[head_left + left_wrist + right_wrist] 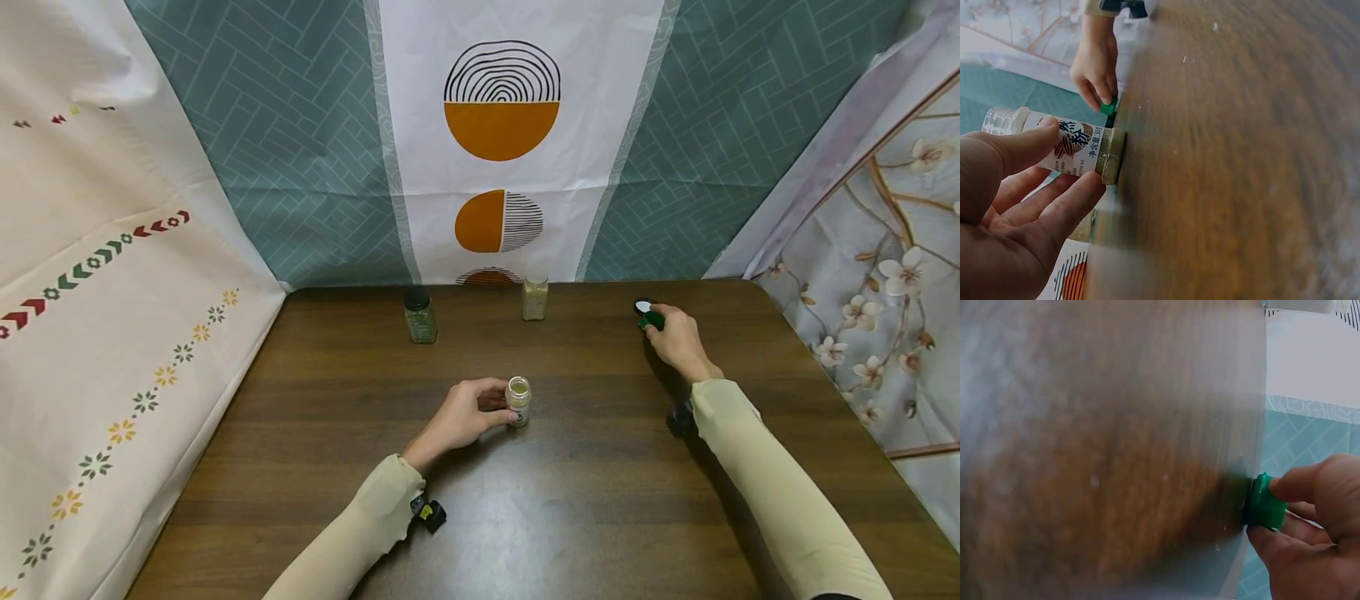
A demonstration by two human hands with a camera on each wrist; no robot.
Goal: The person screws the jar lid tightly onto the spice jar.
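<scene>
My left hand (461, 414) holds a small clear spice jar (518, 408) upright at the middle of the table, thumb on one side and fingers on the other. The jar has no cap, and greenish powder shows through its mouth. Its white label (1069, 140) bears dark characters in the left wrist view. Far to the right, my right hand (681, 340) pinches a green cap (1266, 503) between thumb and fingers, low over the table. Just behind that cap lies a black lid (642, 306) with its white inside facing up.
At the back stands a square jar (535, 300) of pale seasoning, with no coloured cap visible. Left of it is a jar of green flakes (421, 321) with a black lid. Patterned cloth (322, 208) hangs along the wooden table's (337, 467) back edge.
</scene>
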